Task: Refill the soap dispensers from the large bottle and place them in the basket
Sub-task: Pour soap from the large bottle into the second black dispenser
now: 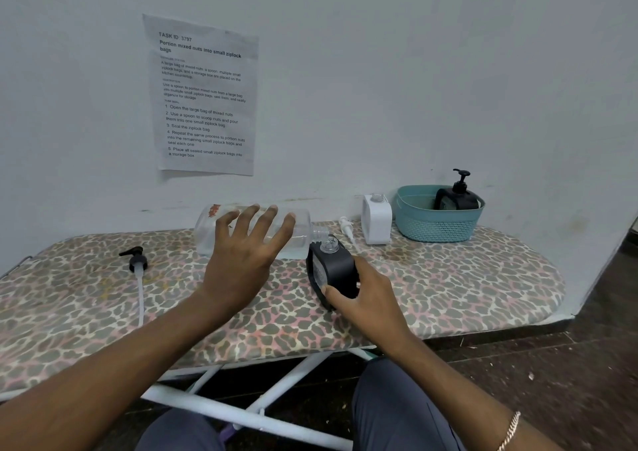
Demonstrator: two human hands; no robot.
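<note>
The ironing board (448,288) carries everything; its leopard-print cover runs from the left edge of view to a rounded right end, and its near edge sits above white metal legs (241,412) and the person's knees. The near strip of the board is bare cloth, as is most of the right end in front of the basket.

Near the middle, the right hand (366,298) has its grip closed around a black soap dispenser (333,271), thumb on the near face, fingers behind it. The dispenser stands tilted, its clear threaded neck uncapped. The left hand (245,254) hovers with fingers spread, its grip released, in front of the large clear bottle (255,229); whether it touches the bottle cannot be told. The bottle lies tipped toward the right, its open mouth just beside the dispenser's neck, with clear liquid pooled along its lower side.

Toward the left edge lies a black pump head (136,260) with a long white tube trailing toward the near edge. Along the far edge, a white pump (347,228) lies beside an uncapped white dispenser (377,219). At the far right corner stands a teal basket (435,224) holding a second black dispenser (457,197) with its pump fitted.
</note>
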